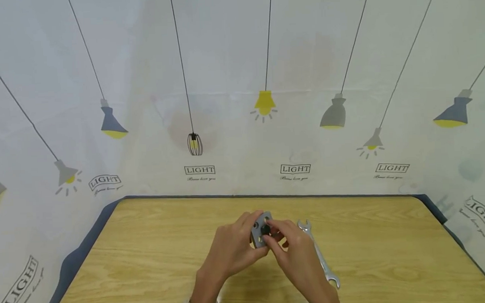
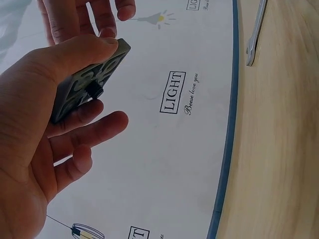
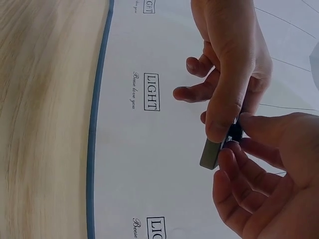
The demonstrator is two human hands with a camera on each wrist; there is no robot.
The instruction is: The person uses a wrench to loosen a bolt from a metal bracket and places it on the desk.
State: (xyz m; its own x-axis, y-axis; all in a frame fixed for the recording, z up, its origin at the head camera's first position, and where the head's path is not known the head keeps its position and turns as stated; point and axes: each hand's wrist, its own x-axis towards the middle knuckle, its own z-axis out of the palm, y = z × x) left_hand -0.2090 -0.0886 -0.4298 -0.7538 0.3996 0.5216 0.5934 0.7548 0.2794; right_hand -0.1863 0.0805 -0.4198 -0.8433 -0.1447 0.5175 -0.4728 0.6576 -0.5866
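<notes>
Currently my left hand (image 1: 231, 247) grips gray plate (image 1: 257, 236), right hand (image 1: 297, 250) pinches its black knob (image 1: 265, 230) (wrench (image 1: 320, 256) lies right of those fingers).

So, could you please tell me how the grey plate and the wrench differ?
The grey plate is a compact, flat slab with holes; the wrench is long and slim with forked ends. The plate looks dull, while the wrench is shiny. The left hand grips the plate, tilted, whereas the wrench lies on the table. Both are greyish.
</notes>
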